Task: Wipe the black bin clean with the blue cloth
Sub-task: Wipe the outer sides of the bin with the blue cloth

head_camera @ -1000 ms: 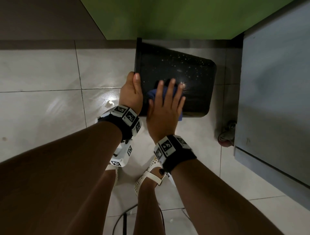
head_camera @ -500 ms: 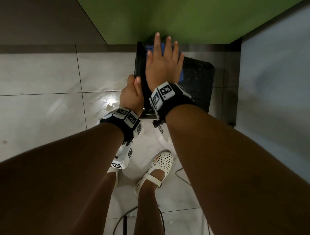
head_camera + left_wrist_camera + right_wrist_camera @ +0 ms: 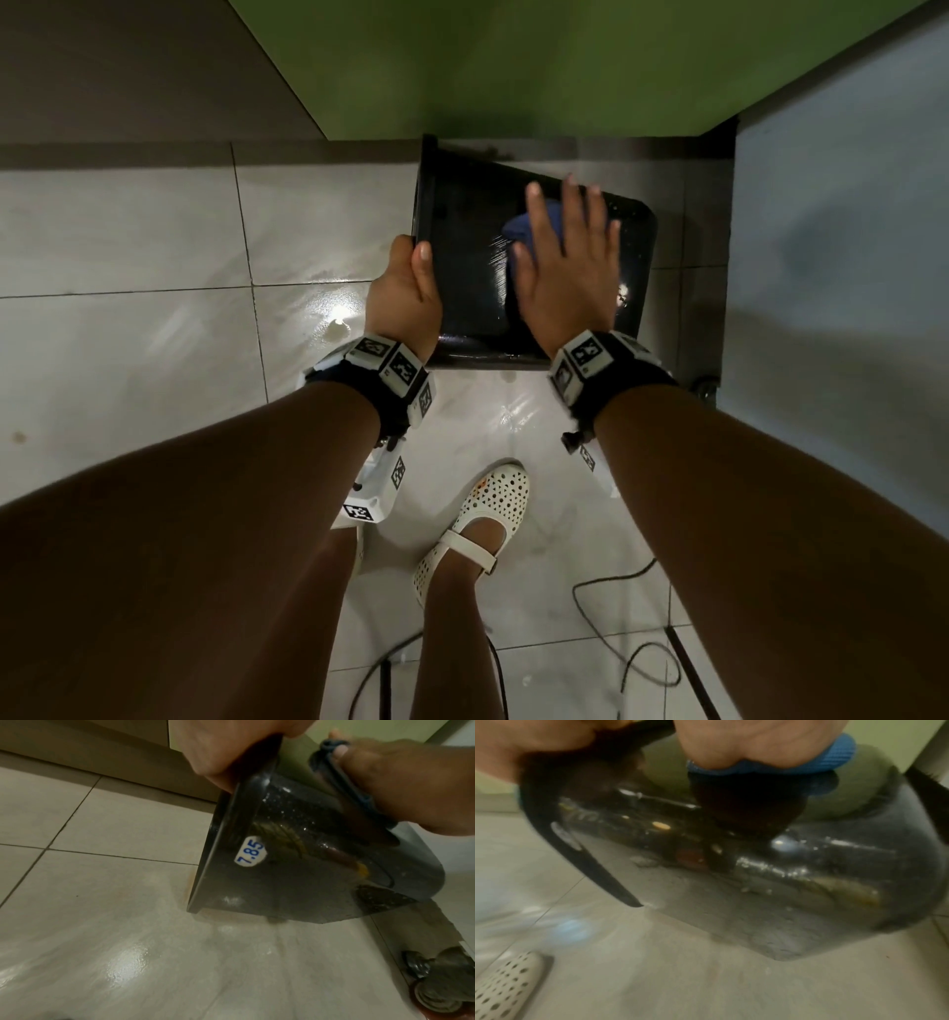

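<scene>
From the head view, the black bin (image 3: 472,267) lies tipped on its side on the tiled floor (image 3: 128,246), its rim to the left and its base to the right, near the green wall (image 3: 513,67). The left hand (image 3: 403,298) grips the rim at the near left corner, fingers curled over the edge and thumb laid along the outside. The right hand (image 3: 565,277) lies flat on the upturned side with fingers straight and spread, pressing the blue cloth (image 3: 518,231) against it; the cloth shows only at the far left of the palm. A white perforated shoe (image 3: 488,514) stands on the floor below the bin, and a dark cable (image 3: 616,616) trails to its right. In the left wrist view, the bin (image 3: 308,866) carries a white price sticker (image 3: 250,853) reading 7.85 just beside the rim, water droplets speckle its side, and a caster wheel (image 3: 437,990) sits at the near right. In the right wrist view, blurred, the cloth (image 3: 834,756) is squeezed between the palm (image 3: 744,744) and the bin (image 3: 757,862).
</scene>
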A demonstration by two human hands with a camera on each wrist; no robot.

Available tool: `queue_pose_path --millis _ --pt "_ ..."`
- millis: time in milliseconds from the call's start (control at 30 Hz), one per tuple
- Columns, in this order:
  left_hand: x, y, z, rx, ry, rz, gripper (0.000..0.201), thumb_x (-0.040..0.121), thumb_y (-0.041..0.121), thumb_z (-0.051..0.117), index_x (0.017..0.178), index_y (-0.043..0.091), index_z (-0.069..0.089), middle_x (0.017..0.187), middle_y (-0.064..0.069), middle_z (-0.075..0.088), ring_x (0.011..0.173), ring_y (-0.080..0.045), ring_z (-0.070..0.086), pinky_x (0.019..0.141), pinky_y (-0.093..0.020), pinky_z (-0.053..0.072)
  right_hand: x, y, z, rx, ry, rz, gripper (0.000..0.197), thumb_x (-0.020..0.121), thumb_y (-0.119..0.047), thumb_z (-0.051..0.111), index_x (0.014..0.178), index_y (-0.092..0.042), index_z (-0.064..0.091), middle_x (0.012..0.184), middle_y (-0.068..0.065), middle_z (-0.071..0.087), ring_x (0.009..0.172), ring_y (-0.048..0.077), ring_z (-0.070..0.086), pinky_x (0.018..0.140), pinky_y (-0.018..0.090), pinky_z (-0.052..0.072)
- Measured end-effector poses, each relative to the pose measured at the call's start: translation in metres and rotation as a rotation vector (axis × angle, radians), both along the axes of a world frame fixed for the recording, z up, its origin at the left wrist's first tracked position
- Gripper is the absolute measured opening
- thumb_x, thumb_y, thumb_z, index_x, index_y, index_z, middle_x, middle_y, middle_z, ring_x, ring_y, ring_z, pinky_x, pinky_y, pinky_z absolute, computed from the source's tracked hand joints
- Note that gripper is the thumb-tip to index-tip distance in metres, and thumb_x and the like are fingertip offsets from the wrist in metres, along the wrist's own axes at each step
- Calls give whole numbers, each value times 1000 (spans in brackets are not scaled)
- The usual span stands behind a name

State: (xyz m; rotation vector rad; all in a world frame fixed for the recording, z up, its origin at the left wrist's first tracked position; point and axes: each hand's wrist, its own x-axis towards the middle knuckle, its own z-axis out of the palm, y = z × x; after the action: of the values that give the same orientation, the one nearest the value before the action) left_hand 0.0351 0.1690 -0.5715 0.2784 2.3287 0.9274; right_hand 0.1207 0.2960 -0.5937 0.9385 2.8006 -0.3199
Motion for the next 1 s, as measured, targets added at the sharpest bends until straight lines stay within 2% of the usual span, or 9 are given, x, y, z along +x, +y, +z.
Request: queue_pose_path --millis 100,200,333,433,567,667,733,867,1000 --pt "0 0 0 -11 -4 -5 37 99 29 22 106 1 44 76 -11 50 69 -29 50 62 -33 38 4 15 1 -12 -59 -148 53 100 -42 25 149 -26 13 157 12 9 144 33 5 116 47 5" --pt "-1 1 0 -11 -5 -1 36 99 30 22 106 2 44 77 -10 51 68 -27 48 63 -30 35 3 24 3 -13 -90 -279 53 100 -43 23 149 -28 10 157 14 7 144 35 6 115 50 11" --pt "1 -1 -1 5 -10 4 36 99 29 23 107 1 44 76 -9 50 68 -26 47 62 -29 35 1 41 8 -165 -67 -637 55 100 -44 21 150 -26 7 155 20 12 139 39 22 111 48 27" --pt "2 0 -4 4 0 19 36 99 29 23 106 1 44 74 -7 49 66 -24 47 62 -28 34 -2 53 14 -327 -31 -974 57 100 -45 21 150 -23 4 147 19 32 128 36 42 102 42 36" --pt "5 -3 -6 4 15 21 36 99 29 24 106 1 45 73 -8 49 66 -25 46 61 -29 32 -4 40 8 -280 6 -1200 58 100 -46 19 150 -20 5 149 20 29 131 35 38 106 44 31" --pt "5 -3 -8 11 21 29 35 99 28 24 105 0 45 73 -8 48 66 -26 45 61 -28 32 -2 0 -5 -9 -61 -1038 62 96 -48 12 150 -18 14 152 23 20 138 38 25 112 47 21" --pt "3 -2 -8 20 34 26 35 99 26 24 103 -2 45 74 -10 47 67 -29 46 62 -30 32 -4 -33 -8 96 -45 -857 62 94 -46 15 147 -14 24 150 25 25 138 42 24 112 51 22" --pt "1 -3 -10 49 39 32 42 95 33 22 100 -1 46 76 -20 54 74 -39 56 64 -39 43 0 -92 -5 101 53 -393 56 94 -42 32 141 -11 37 143 26 38 133 44 34 107 55 29" --pt "2 -5 -8 35 -3 20 40 97 33 22 102 1 46 77 -11 52 70 -27 51 63 -34 43 20 -100 -2 3 109 86 57 93 -46 31 141 -17 24 146 20 37 135 40 32 110 52 24"
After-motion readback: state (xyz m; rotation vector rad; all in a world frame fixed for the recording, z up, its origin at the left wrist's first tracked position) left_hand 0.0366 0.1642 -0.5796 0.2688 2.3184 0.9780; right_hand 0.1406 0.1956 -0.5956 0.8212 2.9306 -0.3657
